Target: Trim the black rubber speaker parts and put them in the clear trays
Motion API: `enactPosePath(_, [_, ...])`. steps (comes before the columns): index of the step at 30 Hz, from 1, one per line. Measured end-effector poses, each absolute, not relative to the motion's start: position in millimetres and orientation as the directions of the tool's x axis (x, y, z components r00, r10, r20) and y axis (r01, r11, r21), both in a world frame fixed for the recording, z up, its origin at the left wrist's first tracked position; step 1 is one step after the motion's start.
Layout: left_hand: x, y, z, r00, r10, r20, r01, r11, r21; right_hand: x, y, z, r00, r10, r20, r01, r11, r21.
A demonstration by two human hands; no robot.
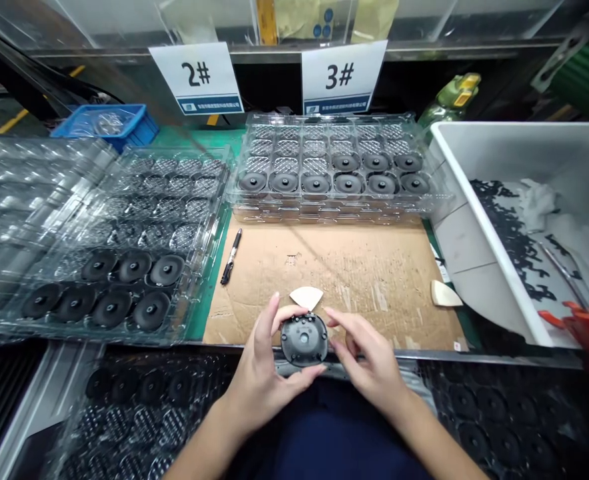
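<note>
My left hand grips a round black plastic part above the front edge of the work surface. Its thumb lies along the bottom rim, and its fingers reach behind the top. The side facing me has a pale round centre and small lugs around the edge. My right hand is at the part's right rim, index finger and thumb bent against it. Just beyond the part, a cream wedge-shaped piece lies on the cardboard sheet.
Clear trays with black round parts stand at the left and at the back. A pen lies on the cardboard's left, another cream wedge on its right. At right, a white bin holds black scraps and an orange-handled tool.
</note>
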State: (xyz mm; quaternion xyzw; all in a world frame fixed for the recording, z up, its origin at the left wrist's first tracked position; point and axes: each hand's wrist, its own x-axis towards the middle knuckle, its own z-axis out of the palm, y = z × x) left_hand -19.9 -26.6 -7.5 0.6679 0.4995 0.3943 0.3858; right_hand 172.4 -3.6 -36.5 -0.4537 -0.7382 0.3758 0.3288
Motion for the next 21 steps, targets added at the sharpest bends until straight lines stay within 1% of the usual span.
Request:
enactPosePath(2, [-20.7, -26.6, -6.2, 0.187, 0.976, 0.11, 0.351, -0.171, 0.921, 175.2, -3.0, -31.5, -0.472, 0.85, 0.232, 0.41, 0.445, -0.796])
enactPosePath(4, [-22.6, -25.3, -3.8, 0.188, 0.982, 0.036, 0.323, -0.097, 0.942, 175.7, 0.9, -25.5, -0.517, 0.806, 0.287, 0.375, 0.515, -0.771])
enactPosePath(6, [-25.7, -23.3, -2.1, 0.195, 0.976, -0.099, 0.227, 0.053, 0.972, 173.4, 4.3, -19.4, -0.484, 0.822, 0.299, 0.329, 0.487, -0.809])
enactPosePath(8, [-29.3, -21.2, -2.7, 0.196, 0.954, -0.226, 0.101, 0.209, 0.973, 169.4, 5.6, -14.4, -0.42, 0.863, 0.281, 0.297, 0.423, -0.856])
enactPosePath(9, [-30.9, -20.2, -3.9, 0.188, 0.946, -0.264, 0.054, 0.259, 0.964, 167.4, 6.1, -12.8, -0.391, 0.879, 0.274, 0.294, 0.402, -0.867])
enactPosePath(10, [-32.2, -19.1, -5.5, 0.176, 0.943, -0.282, 0.029, 0.282, 0.959, 165.9, 7.3, -11.8, -0.371, 0.885, 0.279, 0.296, 0.398, -0.868])
enactPosePath(13, [-33.9, -13.2, -8.9, 0.131, 0.945, -0.299, 0.031, 0.298, 0.954, 165.1, 22.8, -11.9, -0.353, 0.867, 0.351, 0.265, 0.452, -0.852])
enactPosePath(16, [-32.4, -1.2, -4.3, 0.035, 0.944, -0.327, 0.035, 0.326, 0.945, 166.4, 62.5, -13.3, -0.317, 0.861, 0.398, 0.226, 0.476, -0.85])
enactPosePath(18, [-29.8, 9.9, 3.2, -0.031, 0.948, -0.316, 0.063, 0.318, 0.946, 164.2, 98.5, -17.2, -0.293, 0.872, 0.391, 0.217, 0.46, -0.861])
enactPosePath(21, [-24.5, 29.3, 15.4, -0.099, 0.961, -0.258, 0.158, 0.271, 0.95, 155.1, 151.1, -35.4, -0.307, 0.887, 0.345, 0.219, 0.419, -0.881])
